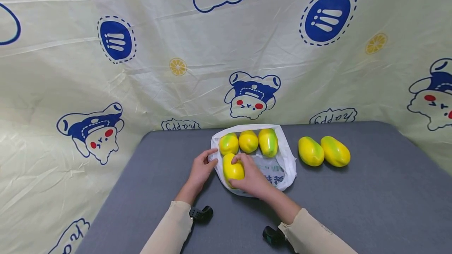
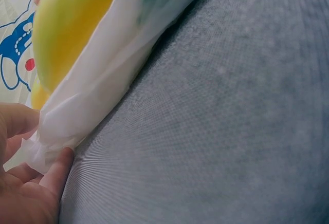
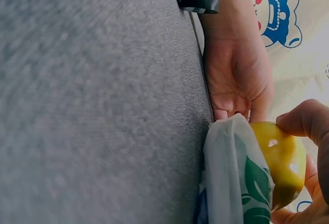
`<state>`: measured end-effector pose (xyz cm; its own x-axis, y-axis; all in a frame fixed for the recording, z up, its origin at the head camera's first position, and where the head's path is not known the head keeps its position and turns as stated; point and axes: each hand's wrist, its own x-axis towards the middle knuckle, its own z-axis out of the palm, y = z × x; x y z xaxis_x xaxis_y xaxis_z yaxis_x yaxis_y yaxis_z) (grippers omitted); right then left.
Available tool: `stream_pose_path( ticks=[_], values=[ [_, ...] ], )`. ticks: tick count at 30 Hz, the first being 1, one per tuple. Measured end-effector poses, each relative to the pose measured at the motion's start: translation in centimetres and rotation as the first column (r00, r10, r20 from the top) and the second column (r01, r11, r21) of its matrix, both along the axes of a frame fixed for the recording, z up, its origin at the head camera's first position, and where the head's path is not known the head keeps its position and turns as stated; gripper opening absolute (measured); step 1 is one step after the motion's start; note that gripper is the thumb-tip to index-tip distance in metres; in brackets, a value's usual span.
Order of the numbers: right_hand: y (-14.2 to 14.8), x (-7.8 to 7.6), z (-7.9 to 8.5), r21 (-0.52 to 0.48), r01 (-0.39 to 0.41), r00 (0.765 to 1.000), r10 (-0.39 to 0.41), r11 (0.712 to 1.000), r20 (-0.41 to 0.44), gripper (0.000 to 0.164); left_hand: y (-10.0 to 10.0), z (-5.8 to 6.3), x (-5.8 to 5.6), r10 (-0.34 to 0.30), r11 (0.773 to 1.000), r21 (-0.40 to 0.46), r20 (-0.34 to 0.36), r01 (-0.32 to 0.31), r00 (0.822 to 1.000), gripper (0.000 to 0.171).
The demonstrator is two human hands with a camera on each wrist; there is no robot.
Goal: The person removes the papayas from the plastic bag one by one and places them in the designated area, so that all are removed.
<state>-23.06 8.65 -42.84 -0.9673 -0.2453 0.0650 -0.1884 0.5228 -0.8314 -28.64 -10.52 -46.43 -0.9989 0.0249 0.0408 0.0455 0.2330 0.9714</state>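
A white plastic bag (image 1: 290, 164) lies spread on the table with its mouth wide and its rim folded outward. Inside, along the far side, are three yellow-green papayas (image 1: 268, 142). My right hand (image 1: 252, 177) grips another papaya (image 1: 231, 167) at the bag's near left, thumb on the near end and fingers over the far side. At the bag's left edge, my left hand (image 1: 202, 171) holds the rim between thumb and fingers. The left wrist view shows the bag's side (image 2: 97, 80) between those fingertips. In the right wrist view the held papaya (image 3: 280, 157) stands partly above the rim.
Two more papayas (image 1: 310, 151) lie side by side on the grey table (image 1: 370, 203), right of the bag. A pale printed curtain (image 1: 212, 42) hangs behind the table's far edge. Dark wrist cameras (image 1: 202, 214) sit by both sleeves.
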Motion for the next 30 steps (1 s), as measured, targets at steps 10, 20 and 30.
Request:
stream_pose_path(
  ticks=[10, 20, 30],
  values=[
    [2.0, 1.2, 1.3, -0.064, -0.053, 0.998, 0.05, 0.997, -0.047, 0.047, 0.0, 0.1, 0.0, -0.002, 1.0, 0.0, -0.009, 0.002, 1.0, 0.036],
    [6.4, 2.9, 1.8, -0.113, -0.139, 0.988, 0.13, 0.984, -0.087, 0.045, -0.2, 0.2, 0.0, 0.0, 1.0, 0.02, 0.002, 0.0, 1.0, 0.037],
    [11.4, 3.9, 1.7, -0.151, -0.13, 0.985, 0.11, 0.98, -0.135, 0.042, 0.0, 0.2, 0.0, -0.001, 1.0, 0.011, 0.0, 0.001, 1.0, 0.037]
  ],
)
